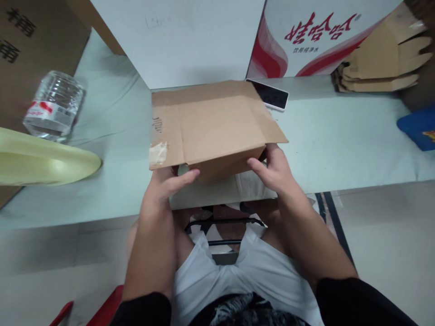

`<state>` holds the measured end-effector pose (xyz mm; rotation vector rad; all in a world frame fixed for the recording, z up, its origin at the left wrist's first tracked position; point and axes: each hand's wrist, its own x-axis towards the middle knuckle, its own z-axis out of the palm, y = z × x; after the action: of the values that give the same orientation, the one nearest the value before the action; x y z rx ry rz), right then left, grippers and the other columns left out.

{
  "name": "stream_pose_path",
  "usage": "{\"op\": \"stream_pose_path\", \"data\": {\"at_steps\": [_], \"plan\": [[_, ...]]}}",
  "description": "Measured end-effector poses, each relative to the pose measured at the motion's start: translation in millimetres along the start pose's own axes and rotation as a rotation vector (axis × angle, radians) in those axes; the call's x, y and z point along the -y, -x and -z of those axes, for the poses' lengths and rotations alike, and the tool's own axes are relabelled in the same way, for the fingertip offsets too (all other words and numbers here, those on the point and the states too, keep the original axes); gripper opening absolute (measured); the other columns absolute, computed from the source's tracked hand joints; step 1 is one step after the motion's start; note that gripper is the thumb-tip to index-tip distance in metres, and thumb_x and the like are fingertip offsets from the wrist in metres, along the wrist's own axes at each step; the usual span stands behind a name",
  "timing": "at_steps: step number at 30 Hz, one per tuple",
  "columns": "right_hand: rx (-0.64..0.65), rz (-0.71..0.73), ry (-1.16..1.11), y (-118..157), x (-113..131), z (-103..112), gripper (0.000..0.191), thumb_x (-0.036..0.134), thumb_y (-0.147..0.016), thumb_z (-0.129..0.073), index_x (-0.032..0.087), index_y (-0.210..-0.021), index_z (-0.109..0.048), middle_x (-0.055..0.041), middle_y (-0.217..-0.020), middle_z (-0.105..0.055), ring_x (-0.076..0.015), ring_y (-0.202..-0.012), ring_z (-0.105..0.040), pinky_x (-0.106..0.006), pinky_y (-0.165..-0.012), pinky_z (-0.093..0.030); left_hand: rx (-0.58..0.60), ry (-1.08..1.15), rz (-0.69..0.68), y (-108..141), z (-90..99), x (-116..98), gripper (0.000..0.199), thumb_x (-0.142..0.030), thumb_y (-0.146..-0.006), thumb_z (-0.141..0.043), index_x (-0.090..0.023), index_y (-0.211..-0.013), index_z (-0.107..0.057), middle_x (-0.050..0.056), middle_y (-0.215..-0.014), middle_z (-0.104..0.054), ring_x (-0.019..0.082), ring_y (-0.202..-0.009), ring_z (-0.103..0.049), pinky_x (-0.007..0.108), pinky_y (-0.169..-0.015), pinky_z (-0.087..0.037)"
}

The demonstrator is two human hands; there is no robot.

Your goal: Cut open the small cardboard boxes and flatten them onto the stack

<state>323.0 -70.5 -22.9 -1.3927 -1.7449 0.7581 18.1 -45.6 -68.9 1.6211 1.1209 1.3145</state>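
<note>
A piece of brown cardboard (217,122), creased into panels, is held between both hands over the front of the table. Its broad face is up, its near panel bends downward, and side flaps stick out left and right. Clear tape and dark marks show on the left flap. My left hand (166,182) grips the near left corner, thumb on the front panel and fingers hidden beneath the flap. My right hand (273,167) holds the near right corner likewise, thumb in front, its other fingers mostly hidden.
Behind the cardboard stand a white box (197,40) and a red-and-white printed carton (312,40). A phone (272,96) lies close by. Leftward are a large water bottle (56,106) and a pale yellow object (50,160). Flattened cardboard (377,63) and a blue item (418,129) are at right.
</note>
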Motion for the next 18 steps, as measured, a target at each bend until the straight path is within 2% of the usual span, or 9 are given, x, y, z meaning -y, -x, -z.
{"op": "stream_pose_path", "data": {"at_steps": [4,6,9,11,14,18], "plan": [[-0.057,-0.102,-0.081,-2.6,0.9,-1.1,0.055,0.071,-0.083,-0.068,0.025,-0.113,-0.064,-0.0132,-0.117,-0.074,-0.0352,-0.112,-0.068,-0.057,-0.100,-0.056,-0.171,-0.057,-0.060,-9.8,-10.9,-6.6,0.072,-0.059,-0.061,-0.095,-0.030,-0.122,-0.069,0.010,-0.123,-0.074,0.038,-0.132,-0.066,0.055,-0.115,-0.056],[-0.100,-0.145,-0.063,-4.7,-1.7,-2.6,0.055,0.068,-0.079,-0.074,0.025,-0.111,-0.063,-0.0128,-0.116,-0.074,-0.0356,-0.112,-0.068,-0.056,-0.100,-0.056,-0.218,-0.080,-0.073,-14.9,-15.7,-12.7,0.066,-0.054,-0.063,-0.096,-0.029,-0.118,-0.071,0.009,-0.115,-0.077,0.036,-0.122,-0.071,0.052,-0.109,-0.060],[-0.186,-0.221,-0.031,-6.4,-5.4,-4.6,0.064,0.068,-0.069,-0.082,0.026,-0.112,-0.059,-0.0120,-0.113,-0.072,-0.0365,-0.112,-0.067,-0.056,-0.097,-0.056,-0.216,-0.090,-0.014,-17.6,-20.0,-20.2,0.051,-0.051,-0.067,-0.094,-0.026,-0.106,-0.073,0.006,-0.098,-0.079,0.029,-0.092,-0.077,0.044,-0.087,-0.066],[-0.233,-0.244,-0.041,-5.7,-5.1,-5.2,0.073,0.070,-0.066,-0.085,0.028,-0.117,-0.055,-0.0108,-0.113,-0.071,-0.0348,-0.109,-0.067,-0.055,-0.096,-0.056,-0.215,-0.097,0.008,-17.4,-21.1,-23.7,0.046,-0.050,-0.068,-0.095,-0.024,-0.099,-0.073,0.006,-0.092,-0.080,0.027,-0.083,-0.076,0.040,-0.077,-0.065],[-0.312,-0.226,-0.084,-3.3,-1.1,-4.1,0.073,0.071,-0.068,-0.085,0.029,-0.118,-0.052,-0.0083,-0.114,-0.069,-0.0311,-0.109,-0.066,-0.052,-0.096,-0.057,-0.205,-0.078,0.000,-17.9,-21.5,-29.0,0.048,-0.051,-0.069,-0.094,-0.026,-0.104,-0.074,0.005,-0.093,-0.080,0.027,-0.087,-0.077,0.040,-0.078,-0.065],[-0.386,-0.243,-0.229,-4.7,-1.6,-1.0,0.055,0.078,-0.081,-0.069,0.027,-0.096,-0.055,-0.0051,-0.097,-0.068,-0.0272,-0.100,-0.068,-0.046,-0.089,-0.060,-0.167,-0.035,-0.008,-19.2,-21.2,-35.6,0.051,-0.051,-0.069,-0.094,-0.028,-0.109,-0.073,0.005,-0.101,-0.081,0.027,-0.092,-0.078,0.041,-0.083,-0.064]]}}
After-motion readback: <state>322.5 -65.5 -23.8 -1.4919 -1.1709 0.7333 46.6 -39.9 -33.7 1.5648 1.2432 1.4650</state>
